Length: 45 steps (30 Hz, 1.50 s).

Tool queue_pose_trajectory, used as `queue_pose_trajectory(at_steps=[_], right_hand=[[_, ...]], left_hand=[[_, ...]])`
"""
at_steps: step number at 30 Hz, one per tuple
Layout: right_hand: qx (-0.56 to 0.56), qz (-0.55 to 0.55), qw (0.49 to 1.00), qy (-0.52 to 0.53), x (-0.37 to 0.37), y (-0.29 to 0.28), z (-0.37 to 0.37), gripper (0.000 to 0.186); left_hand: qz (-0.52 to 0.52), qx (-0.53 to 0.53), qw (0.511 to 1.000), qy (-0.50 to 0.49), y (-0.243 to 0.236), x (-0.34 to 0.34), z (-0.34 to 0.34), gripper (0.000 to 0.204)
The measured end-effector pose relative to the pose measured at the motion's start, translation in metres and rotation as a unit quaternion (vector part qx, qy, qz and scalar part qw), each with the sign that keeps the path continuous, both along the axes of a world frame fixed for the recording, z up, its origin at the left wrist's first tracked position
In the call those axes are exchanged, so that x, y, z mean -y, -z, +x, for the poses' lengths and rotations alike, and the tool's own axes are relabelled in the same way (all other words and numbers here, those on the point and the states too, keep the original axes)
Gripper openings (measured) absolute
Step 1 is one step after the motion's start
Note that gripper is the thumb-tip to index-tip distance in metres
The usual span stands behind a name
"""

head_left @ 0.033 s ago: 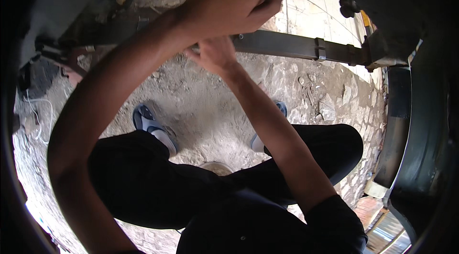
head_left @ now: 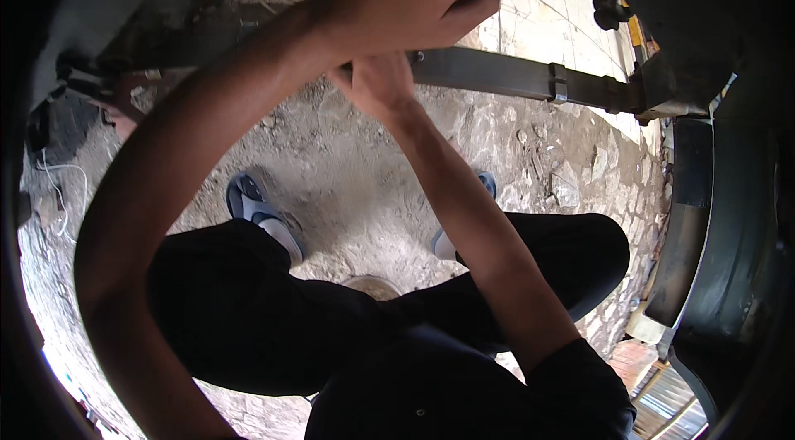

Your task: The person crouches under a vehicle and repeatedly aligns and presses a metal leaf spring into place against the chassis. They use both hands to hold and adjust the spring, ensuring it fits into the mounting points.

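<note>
My left arm crosses the upper part of the head view, and my left hand (head_left: 431, 5) is raised above a dark metal bar (head_left: 497, 72). Its thumb is bent in, while most of its fingers pass out of sight at the top edge, so what it grips is hidden. Below it, my right hand (head_left: 383, 86) is up against the bar with fingers curled. Something small and dark shows by its thumb, too covered to name. My left wrist hides part of the right hand and of the bar.
Dark vehicle-like bodywork (head_left: 745, 233) runs down the right side. A bracket (head_left: 559, 84) wraps the bar. At left lie a white cable (head_left: 60, 183) and a skin-coloured shape, perhaps another person's hand (head_left: 124, 124). My sandalled feet (head_left: 248, 198) rest on dusty stone ground (head_left: 348, 183).
My right hand has shifted slightly up along the bar, further under my left wrist. My left hand has moved a little up and to the right. The view has tilted slightly.
</note>
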State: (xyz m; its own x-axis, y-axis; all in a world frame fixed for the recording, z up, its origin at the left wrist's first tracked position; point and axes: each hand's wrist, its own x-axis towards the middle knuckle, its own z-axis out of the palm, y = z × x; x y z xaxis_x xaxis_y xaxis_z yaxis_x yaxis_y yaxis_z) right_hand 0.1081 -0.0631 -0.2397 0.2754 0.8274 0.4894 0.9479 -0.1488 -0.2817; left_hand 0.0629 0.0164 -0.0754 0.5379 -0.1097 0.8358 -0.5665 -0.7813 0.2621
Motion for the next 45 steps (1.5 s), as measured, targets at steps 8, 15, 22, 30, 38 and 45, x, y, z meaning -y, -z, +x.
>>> queue_pose_trajectory(at_steps=[8,15,22,30,38,45], right_hand=[[-0.019,0.004,0.999,0.037,-0.003,0.007,-0.004,0.050],[0.004,-0.027,1.000,-0.002,0.003,0.011,-0.012,0.046],[0.041,0.031,0.999,0.018,-0.003,0.007,-0.026,0.043],[0.025,0.063,0.997,0.021,-0.016,0.000,-0.011,0.035],[0.045,0.078,0.996,-0.022,-0.002,-0.010,-0.008,0.043],[0.004,0.021,1.000,0.017,0.001,-0.007,-0.006,0.059]], left_hand=[[-0.001,0.026,1.000,0.017,-0.009,-0.008,0.003,0.069],[-0.004,-0.017,0.999,0.039,-0.010,-0.010,0.003,0.071],[0.001,0.003,1.000,0.018,-0.003,-0.004,0.001,0.069],[0.018,0.017,0.999,0.036,-0.006,-0.014,0.009,0.068],[0.023,-0.061,0.998,-0.014,-0.010,-0.007,-0.004,0.066],[-0.037,-0.057,0.998,0.013,-0.001,-0.006,-0.001,0.058]])
